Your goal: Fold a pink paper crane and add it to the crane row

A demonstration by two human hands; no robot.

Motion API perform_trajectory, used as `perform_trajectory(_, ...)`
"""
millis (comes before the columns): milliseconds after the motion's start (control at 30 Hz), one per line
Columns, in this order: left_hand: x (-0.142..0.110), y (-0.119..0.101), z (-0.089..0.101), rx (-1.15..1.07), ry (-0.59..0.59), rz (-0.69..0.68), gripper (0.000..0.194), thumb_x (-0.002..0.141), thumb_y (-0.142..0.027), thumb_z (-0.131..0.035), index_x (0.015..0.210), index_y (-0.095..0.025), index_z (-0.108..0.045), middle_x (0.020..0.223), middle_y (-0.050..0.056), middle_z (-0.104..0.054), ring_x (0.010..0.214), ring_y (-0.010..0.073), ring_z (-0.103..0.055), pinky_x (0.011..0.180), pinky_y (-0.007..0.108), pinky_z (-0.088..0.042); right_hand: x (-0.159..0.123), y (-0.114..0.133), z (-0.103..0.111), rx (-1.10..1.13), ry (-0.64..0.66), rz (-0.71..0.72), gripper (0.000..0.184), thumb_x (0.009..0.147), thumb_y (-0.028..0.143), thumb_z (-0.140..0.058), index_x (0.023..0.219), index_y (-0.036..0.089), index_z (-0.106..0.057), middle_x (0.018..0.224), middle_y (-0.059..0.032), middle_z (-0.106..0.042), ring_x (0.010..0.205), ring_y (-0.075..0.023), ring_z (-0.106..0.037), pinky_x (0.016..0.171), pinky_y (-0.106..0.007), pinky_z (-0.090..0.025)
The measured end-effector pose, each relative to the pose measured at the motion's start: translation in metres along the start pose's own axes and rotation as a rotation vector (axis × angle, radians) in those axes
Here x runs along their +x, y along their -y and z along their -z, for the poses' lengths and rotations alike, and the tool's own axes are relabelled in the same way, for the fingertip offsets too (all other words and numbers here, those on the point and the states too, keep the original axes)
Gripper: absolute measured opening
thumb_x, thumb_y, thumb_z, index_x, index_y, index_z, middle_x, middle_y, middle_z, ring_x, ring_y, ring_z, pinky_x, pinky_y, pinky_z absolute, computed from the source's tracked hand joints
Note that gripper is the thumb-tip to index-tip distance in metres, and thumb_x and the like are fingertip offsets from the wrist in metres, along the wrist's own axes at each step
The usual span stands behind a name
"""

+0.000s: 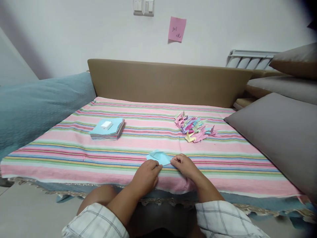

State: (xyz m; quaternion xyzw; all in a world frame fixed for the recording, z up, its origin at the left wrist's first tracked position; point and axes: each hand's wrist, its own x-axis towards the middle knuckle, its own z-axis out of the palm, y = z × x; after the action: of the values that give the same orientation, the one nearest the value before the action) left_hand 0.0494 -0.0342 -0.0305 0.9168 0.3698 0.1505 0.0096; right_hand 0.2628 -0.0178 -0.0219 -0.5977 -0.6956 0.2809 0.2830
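A light blue sheet of folding paper (162, 158), partly folded, lies on the striped cloth close to the front edge. My left hand (148, 173) is closed at its near left side, with the fingertips pressed on the paper. At the right corner, my right hand (184, 164) pinches the paper between thumb and finger. Beyond my right hand rests a pile of folded paper cranes (194, 127) in pink, purple, blue, green and yellow. Off to the left is a thick stack of square paper (117, 130), blue on top, with a small white box-like object (106, 125) on it.
The pink striped cloth (138, 112) covers the seat of a sofa with a brown backrest (168, 81). Grey cushions (279, 132) are piled along the right side. A blue-covered armrest (49, 102) bounds the left. A pink note (177, 29) and light switches (143, 6) are on the wall.
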Motion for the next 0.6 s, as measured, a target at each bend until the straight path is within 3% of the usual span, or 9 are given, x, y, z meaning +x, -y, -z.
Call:
perform_trajectory(300,0.004,-0.004,-0.006,0.097,0.008,-0.054,0.049,0.079,-0.011,-0.047,0.128,-0.015,-0.047,0.132,0.011,-0.049,0.102,0.0253,-0.050,0.091,0.041,-0.040,0.001,-0.003,-0.001,-0.031,0.009,0.011,0.030,0.080,0.041,-0.047,0.063,0.017,-0.056,0.069,-0.0004,-0.053,0.074,-0.0155,-0.052,0.068,-0.025,-0.038)
perform_trajectory(600,0.004,-0.004,-0.007,0.125,-0.013,-0.073,0.048,0.080,-0.012,-0.048,0.127,-0.015,-0.049,0.132,0.010,-0.051,0.096,0.0231,-0.052,0.088,0.040,-0.042,0.005,-0.003,-0.011,-0.127,-0.041,-0.046,0.026,0.073,0.039,-0.059,0.060,0.017,-0.053,0.076,-0.0017,-0.047,0.076,-0.0161,-0.048,0.070,-0.026,-0.038)
